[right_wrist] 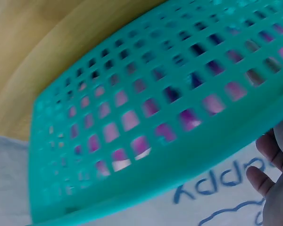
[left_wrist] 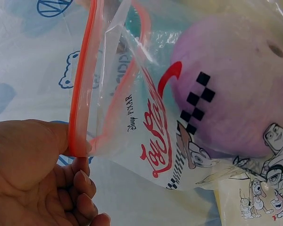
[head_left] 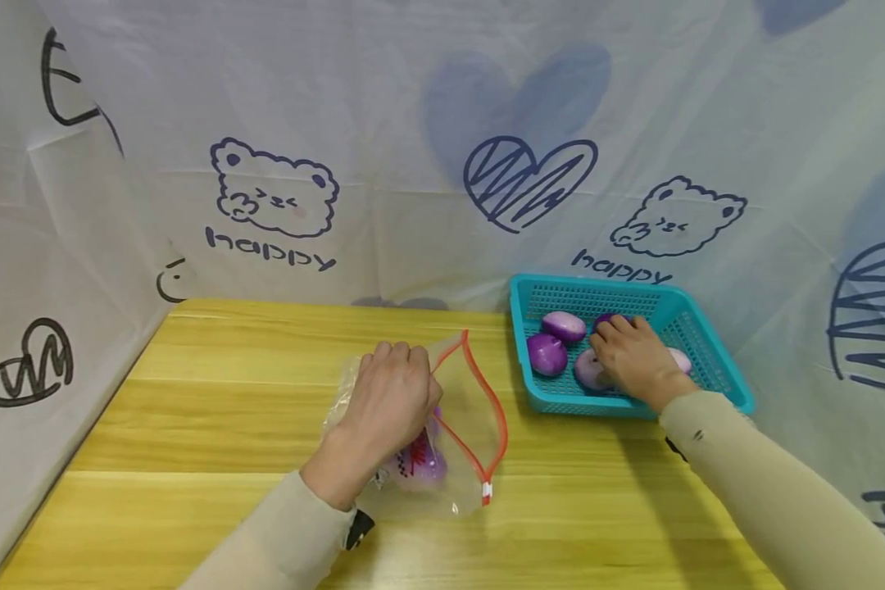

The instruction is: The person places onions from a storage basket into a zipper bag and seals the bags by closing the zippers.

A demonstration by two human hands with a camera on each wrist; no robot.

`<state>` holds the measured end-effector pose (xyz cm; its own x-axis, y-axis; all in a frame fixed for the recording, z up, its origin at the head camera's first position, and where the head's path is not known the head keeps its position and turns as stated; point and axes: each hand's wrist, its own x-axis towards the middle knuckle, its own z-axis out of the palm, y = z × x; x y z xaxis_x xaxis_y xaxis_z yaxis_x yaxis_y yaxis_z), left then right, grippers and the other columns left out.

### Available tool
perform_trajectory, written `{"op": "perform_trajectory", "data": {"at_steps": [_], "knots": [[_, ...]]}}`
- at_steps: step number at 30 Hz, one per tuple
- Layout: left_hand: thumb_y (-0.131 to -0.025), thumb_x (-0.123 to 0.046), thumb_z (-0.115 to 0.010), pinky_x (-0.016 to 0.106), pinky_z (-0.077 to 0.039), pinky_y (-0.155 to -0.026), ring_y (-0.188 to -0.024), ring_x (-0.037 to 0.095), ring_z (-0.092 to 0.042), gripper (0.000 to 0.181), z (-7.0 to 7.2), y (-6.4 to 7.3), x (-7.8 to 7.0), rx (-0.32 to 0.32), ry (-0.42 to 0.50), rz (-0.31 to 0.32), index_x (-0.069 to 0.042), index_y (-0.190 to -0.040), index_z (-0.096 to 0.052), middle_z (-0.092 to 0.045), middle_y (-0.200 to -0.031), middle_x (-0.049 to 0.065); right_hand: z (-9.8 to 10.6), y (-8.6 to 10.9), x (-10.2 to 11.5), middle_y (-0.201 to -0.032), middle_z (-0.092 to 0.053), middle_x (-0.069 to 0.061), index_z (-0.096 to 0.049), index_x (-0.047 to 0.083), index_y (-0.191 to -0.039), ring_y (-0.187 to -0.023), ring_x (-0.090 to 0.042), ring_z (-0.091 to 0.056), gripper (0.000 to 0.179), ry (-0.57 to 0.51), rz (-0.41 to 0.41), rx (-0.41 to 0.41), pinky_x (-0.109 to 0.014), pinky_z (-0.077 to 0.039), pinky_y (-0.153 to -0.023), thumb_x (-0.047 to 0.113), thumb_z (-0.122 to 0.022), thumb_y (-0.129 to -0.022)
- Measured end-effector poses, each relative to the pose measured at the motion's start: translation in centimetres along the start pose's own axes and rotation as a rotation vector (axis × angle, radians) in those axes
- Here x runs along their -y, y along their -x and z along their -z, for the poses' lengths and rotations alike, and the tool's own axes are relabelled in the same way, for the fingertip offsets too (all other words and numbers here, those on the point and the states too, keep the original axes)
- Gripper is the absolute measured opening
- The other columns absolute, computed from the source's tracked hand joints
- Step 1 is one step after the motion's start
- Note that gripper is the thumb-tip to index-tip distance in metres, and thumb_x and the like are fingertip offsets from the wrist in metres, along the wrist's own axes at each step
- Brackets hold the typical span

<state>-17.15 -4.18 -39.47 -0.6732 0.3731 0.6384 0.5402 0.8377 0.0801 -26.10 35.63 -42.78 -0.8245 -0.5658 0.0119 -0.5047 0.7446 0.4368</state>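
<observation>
- Left hand (head_left: 391,393): thumb and forefinger pinch a clear plastic bag (head_left: 450,490) at one end of its red zip (head_left: 497,406). Other fingers curl below, seen in the left wrist view.
- Bag sits over the table (head_left: 192,393), left of the basket; mouth gapes to the right, white slider (head_left: 487,491) at the near corner.
- One pale purple onion (left_wrist: 221,89) is inside the bag. Head view: left hand covers part of it. Left wrist view: print on the plastic crosses it, right side cut off by the frame.
- Right hand (head_left: 634,360): down in the blue-green basket (head_left: 575,402), over the onions. Back of the hand hides the fingertips; can't tell whether they grasp one or just touch.
- Right wrist view is blurry: basket wall fills most of it, the hand is cut off at the right edge.
- Onions in basket: dark one (head_left: 547,354) at left, paler one (head_left: 564,326) behind it, others partly under or beside the hand. Exact count unclear.
- Both sleeves run out of frame.
- White printed cloth (head_left: 398,164) hangs behind, cropped at the edges.
</observation>
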Motion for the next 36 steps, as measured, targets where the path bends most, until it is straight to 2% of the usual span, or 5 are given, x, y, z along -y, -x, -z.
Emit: {"op": "perform_trajectory", "data": {"at_steps": [7,16,26,30,36], "knots": [[-0.083,-0.004,-0.066,0.030,-0.025,-0.053,-0.058,0.021,-0.032,0.035,-0.3,0.0,0.0,0.010,-0.004,0.001,-0.012,-0.064,-0.037,-0.027,-0.064,-0.001,-1.0,0.9,-1.2,-0.117,-0.062,-0.017,-0.061,0.004,-0.118,-0.112,-0.040,-0.053,0.036,-0.048,-0.077,0.061,-0.058,-0.046,-0.091,0.020,-0.079,-0.091],[-0.086,-0.006,-0.064,0.034,-0.031,-0.054,-0.060,0.022,-0.035,0.031,-0.7,0.3,0.0,0.068,0.019,0.027,-0.011,-0.066,-0.042,-0.036,-0.064,0.001,-2.1,1.1,-1.4,-0.141,-0.057,-0.019,-0.055,0.002,-0.144,-0.132,-0.043,-0.048,0.056,-0.010,-0.025,0.120,-0.066,-0.043,-0.107,-0.005,-0.073,-0.091],[-0.086,-0.008,-0.065,0.033,-0.031,-0.055,-0.061,0.021,-0.036,0.028,-0.8,0.2,-0.1,0.094,0.031,0.033,-0.011,-0.067,-0.045,-0.039,-0.065,0.001,-3.3,0.8,-1.7,-0.139,-0.056,-0.027,-0.053,-0.003,-0.143,-0.130,-0.048,-0.048,0.043,-0.074,-0.090,0.128,-0.069,-0.042,-0.104,0.010,-0.057,-0.102],[-0.087,-0.009,-0.065,0.034,-0.032,-0.055,-0.061,0.022,-0.037,0.028,-0.7,0.3,-0.1,0.105,0.031,0.035,-0.011,-0.067,-0.046,-0.040,-0.065,0.002,-3.6,0.7,-2.1,-0.129,-0.058,-0.026,-0.055,-0.004,-0.132,-0.121,-0.048,-0.050,0.039,-0.070,-0.146,0.157,-0.068,-0.043,-0.099,0.015,-0.063,-0.100],[-0.087,-0.009,-0.065,0.033,-0.032,-0.055,-0.061,0.022,-0.037,0.029,-0.7,0.3,0.0,0.106,0.027,0.039,-0.011,-0.066,-0.045,-0.040,-0.064,0.002,-3.7,0.6,-2.2,-0.125,-0.060,-0.026,-0.056,-0.005,-0.130,-0.117,-0.047,-0.051,0.054,-0.066,-0.181,0.179,-0.070,-0.043,-0.098,0.033,-0.071,-0.094]]}}
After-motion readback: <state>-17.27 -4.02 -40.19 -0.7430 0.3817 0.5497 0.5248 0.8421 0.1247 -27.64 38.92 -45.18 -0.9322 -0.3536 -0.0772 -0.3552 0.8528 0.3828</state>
